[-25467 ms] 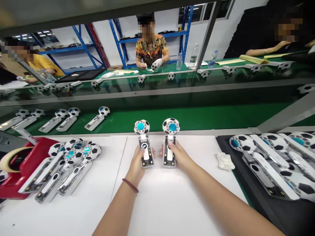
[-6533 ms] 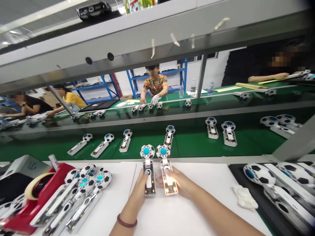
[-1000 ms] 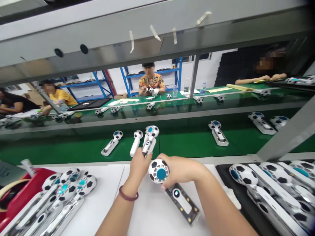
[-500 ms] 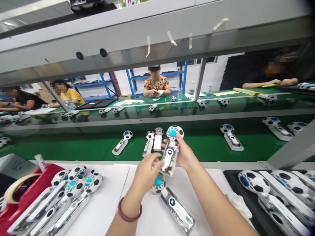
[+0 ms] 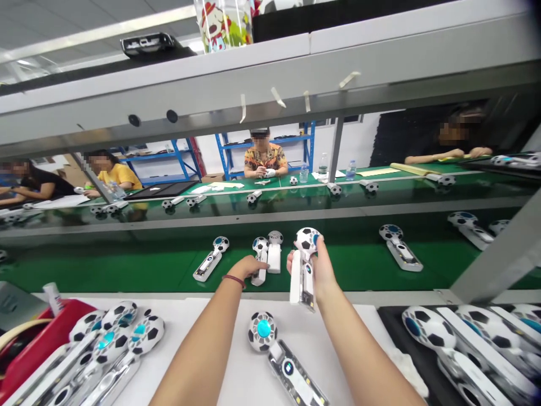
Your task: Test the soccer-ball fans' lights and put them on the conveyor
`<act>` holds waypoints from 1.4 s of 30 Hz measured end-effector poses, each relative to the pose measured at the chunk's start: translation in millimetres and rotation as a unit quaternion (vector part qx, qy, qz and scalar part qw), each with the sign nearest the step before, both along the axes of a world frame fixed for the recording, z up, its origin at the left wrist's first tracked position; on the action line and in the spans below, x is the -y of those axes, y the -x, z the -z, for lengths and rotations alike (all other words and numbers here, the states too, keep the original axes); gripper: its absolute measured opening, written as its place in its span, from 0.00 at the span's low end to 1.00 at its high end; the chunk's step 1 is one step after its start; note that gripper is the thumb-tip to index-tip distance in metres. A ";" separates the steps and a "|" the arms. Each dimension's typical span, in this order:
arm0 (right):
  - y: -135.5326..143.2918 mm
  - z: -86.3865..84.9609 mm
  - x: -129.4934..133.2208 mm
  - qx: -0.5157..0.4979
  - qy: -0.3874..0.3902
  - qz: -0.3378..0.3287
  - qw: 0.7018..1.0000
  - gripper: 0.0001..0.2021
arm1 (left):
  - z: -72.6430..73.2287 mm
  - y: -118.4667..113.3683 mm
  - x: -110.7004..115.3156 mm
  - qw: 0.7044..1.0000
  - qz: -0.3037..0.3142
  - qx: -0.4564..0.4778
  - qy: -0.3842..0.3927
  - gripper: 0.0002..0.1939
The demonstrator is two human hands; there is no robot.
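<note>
My right hand [image 5: 323,270] grips a handheld fan [image 5: 302,282] with a soccer-ball head and a clear-sided handle. The fan is held upright above the near edge of the belt, its thumb side against the ball. Over the green belt, my left hand [image 5: 247,267] has its fingers closed around the handle of a second soccer-ball fan [image 5: 259,275], whose ball head points away; the fingertips are partly hidden. Touching or very near them stands a white-handled fan [image 5: 274,258]. Another fan [image 5: 291,375] with a blue disc lies on the white table sheet between my forearms.
A red bin [image 5: 46,349] and several fans [image 5: 110,349] are at left. A black tray [image 5: 393,321] holds more fans at right. Other fans ride the green belt [image 5: 338,259]. A metal post [image 5: 499,259] and an overhead shelf [image 5: 262,73] frame the space. Co-workers sit across.
My left hand has left the held fan and reached forward to a fan on the belt. The right hand has turned its fan, now showing its white side. The view has tilted upward.
</note>
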State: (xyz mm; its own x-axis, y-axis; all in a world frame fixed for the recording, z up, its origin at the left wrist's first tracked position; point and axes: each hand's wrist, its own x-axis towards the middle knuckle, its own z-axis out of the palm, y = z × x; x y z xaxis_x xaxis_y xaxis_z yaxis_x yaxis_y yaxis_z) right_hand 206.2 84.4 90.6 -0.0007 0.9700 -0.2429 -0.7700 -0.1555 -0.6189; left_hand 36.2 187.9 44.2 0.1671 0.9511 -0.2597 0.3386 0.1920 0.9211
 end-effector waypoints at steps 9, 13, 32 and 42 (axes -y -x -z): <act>3.9 -20.5 21.9 0.193 -0.121 0.094 0.969 0.29 | -20.3 16.9 50.1 0.978 -0.102 0.154 -0.093 0.17; 1.9 -31.1 29.9 0.247 -0.175 0.107 0.947 0.27 | -41.5 25.9 83.4 0.956 -0.121 0.237 -0.124 0.26; 27.7 69.1 11.5 0.265 -0.179 0.058 0.946 0.33 | 27.5 56.4 109.4 0.949 -0.143 0.264 -0.099 0.38; 26.1 93.0 22.5 0.163 -0.082 -0.070 0.981 0.27 | 39.2 69.8 120.9 0.939 -0.046 0.342 0.001 0.25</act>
State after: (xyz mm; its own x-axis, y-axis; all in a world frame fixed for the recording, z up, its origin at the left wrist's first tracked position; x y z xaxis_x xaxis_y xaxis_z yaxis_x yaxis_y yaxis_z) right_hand 180.1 61.9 -2.3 -0.0847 0.9921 -0.0923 -0.5055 -0.1226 -0.8541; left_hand -33.7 67.0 5.0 0.2122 0.9694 -0.1230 -0.3496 0.1928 0.9168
